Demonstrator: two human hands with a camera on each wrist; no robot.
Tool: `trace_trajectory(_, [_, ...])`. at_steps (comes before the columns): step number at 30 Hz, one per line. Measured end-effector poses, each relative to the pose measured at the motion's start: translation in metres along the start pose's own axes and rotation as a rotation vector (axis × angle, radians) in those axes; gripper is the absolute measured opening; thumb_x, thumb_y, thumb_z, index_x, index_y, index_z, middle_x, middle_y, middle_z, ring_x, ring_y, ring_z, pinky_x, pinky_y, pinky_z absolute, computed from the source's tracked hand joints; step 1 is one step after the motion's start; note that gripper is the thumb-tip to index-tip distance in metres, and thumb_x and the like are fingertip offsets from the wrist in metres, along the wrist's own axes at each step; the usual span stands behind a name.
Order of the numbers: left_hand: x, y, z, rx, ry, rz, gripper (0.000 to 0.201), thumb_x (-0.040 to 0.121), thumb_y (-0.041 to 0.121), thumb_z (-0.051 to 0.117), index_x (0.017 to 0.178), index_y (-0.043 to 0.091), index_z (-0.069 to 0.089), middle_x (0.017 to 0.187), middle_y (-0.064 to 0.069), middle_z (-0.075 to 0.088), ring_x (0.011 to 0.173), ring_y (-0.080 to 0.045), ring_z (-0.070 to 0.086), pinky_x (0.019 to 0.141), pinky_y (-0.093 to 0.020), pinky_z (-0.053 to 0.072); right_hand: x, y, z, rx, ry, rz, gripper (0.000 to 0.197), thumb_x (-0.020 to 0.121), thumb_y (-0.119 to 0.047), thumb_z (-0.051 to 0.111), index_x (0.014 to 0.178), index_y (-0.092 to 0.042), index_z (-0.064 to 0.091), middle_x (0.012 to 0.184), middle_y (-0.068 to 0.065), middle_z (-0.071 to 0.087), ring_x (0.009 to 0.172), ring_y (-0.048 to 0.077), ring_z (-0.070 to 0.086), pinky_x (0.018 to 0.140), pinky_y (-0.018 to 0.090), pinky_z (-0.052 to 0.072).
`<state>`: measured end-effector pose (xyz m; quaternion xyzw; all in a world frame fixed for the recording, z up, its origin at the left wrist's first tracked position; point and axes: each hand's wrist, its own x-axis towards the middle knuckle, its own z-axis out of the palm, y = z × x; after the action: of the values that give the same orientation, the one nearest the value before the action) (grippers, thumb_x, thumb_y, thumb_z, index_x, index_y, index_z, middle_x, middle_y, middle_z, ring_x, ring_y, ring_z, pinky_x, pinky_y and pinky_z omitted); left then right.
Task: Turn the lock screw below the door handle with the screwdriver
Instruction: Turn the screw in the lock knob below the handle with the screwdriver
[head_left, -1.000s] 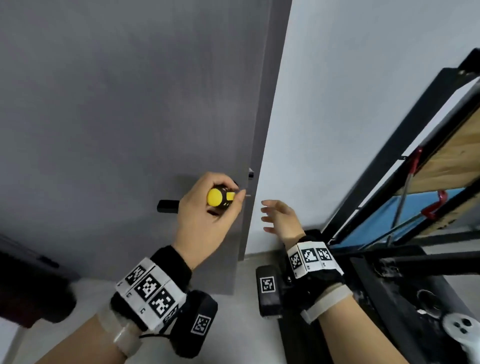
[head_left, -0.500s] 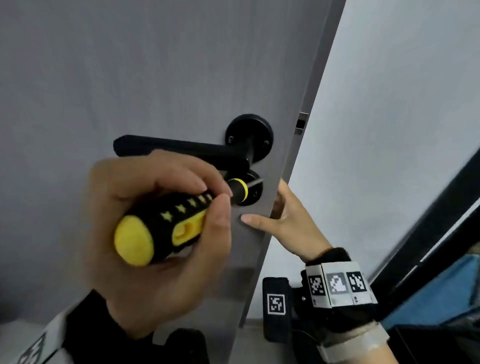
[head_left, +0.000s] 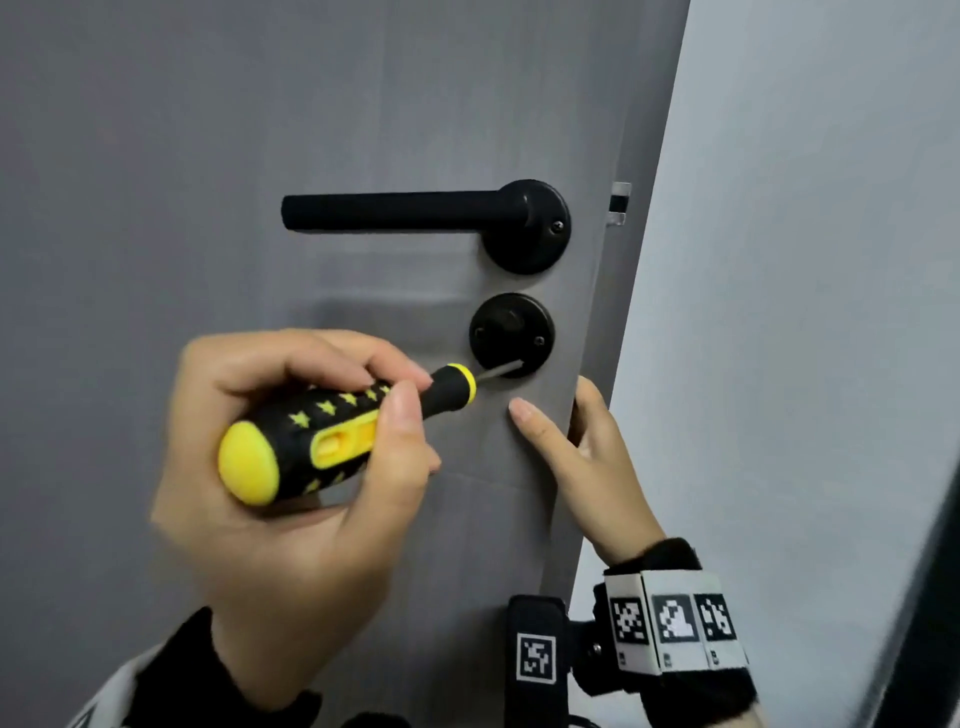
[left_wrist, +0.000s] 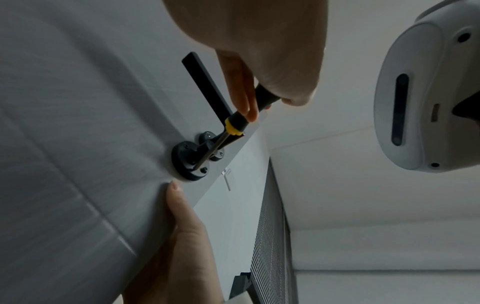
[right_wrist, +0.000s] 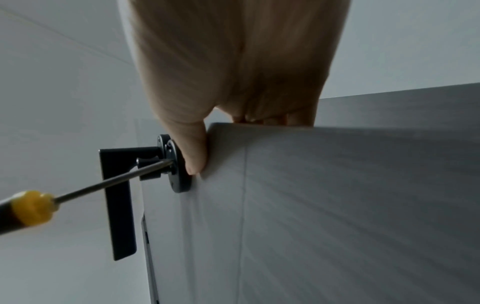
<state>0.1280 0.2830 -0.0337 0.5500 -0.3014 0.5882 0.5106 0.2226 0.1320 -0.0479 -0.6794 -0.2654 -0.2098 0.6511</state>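
Black and round, the lock plate (head_left: 511, 327) is sitting on the grey door (head_left: 208, 130) directly at 6 o'clock from the rosette of the black door handle (head_left: 395, 210), close to the door's free edge. The metal shaft of the screwdriver (head_left: 322, 441) is meeting the plate at its lower rim, coming in from about 8 o'clock. The tip is covering the lock screw, so I cannot tell whether it is seated.

The left hand (head_left: 291, 519) is gripping the black-and-yellow handle. Its fingers (head_left: 311, 358) are curling tightly over the top and the thumb is pressing the side near the yellow collar.

At 5 o'clock from the plate, the right hand (head_left: 582, 467) is holding the door's edge. Its thumb (head_left: 540, 431) is lying flat on the door face just below the plate, and the other fingers are wrapping round behind the edge.

A silver latch (head_left: 619, 202) is showing on the door edge at 3 o'clock from the handle's rosette. A pale wall (head_left: 805, 260) is filling the right side. A band of black-and-white markers (head_left: 670, 623) is circling the right wrist.
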Motion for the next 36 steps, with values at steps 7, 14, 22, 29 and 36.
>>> trace_trajectory(7, [0.011,0.003,0.000,-0.122,0.092,0.006,0.027,0.090,0.041,0.056,0.094,0.019,0.041,0.085,0.002,0.058,0.054,-0.015,0.063,0.057,-0.017,0.046,0.000,-0.001,0.001,0.008,0.002,0.040,0.021,0.085,-0.023,0.064,0.104,-0.021,0.056,0.097,-0.015,0.069,0.091,-0.004,0.066,0.080,0.017,0.051])
trace_trajectory(14, [0.016,0.003,0.001,-0.170,0.061,0.000,0.031,0.089,0.041,0.059,0.093,0.016,0.042,0.084,0.005,0.061,0.054,-0.018,0.063,0.054,-0.018,0.046,-0.003,-0.007,0.002,0.027,-0.006,0.052,0.023,0.086,-0.021,0.063,0.107,-0.018,0.055,0.096,-0.015,0.067,0.086,-0.008,0.065,0.076,0.013,0.051])
trace_trajectory(22, [0.010,-0.003,0.002,-0.172,0.079,-0.033,0.030,0.086,0.046,0.060,0.092,0.021,0.043,0.085,0.003,0.061,0.060,-0.022,0.064,0.055,-0.018,0.048,-0.004,-0.008,0.003,0.030,-0.002,0.051,0.019,0.086,-0.022,0.063,0.102,-0.023,0.055,0.096,-0.016,0.066,0.086,-0.010,0.064,0.075,0.010,0.050])
trace_trajectory(29, [0.008,-0.005,0.001,-0.176,0.074,0.000,0.031,0.087,0.044,0.060,0.093,0.017,0.043,0.086,0.001,0.061,0.061,-0.024,0.064,0.055,-0.017,0.048,-0.003,-0.007,0.003,0.018,-0.001,0.046,0.016,0.086,-0.023,0.063,0.100,-0.022,0.054,0.094,-0.017,0.066,0.084,-0.011,0.064,0.074,0.010,0.050])
trace_trajectory(36, [0.011,-0.010,0.004,-0.172,0.063,0.020,0.029,0.088,0.041,0.060,0.093,0.017,0.044,0.086,-0.003,0.060,0.064,-0.026,0.065,0.060,-0.025,0.049,0.000,-0.003,0.002,0.014,0.008,0.046,0.025,0.086,-0.023,0.063,0.108,-0.018,0.054,0.099,-0.015,0.065,0.087,-0.010,0.063,0.076,0.010,0.050])
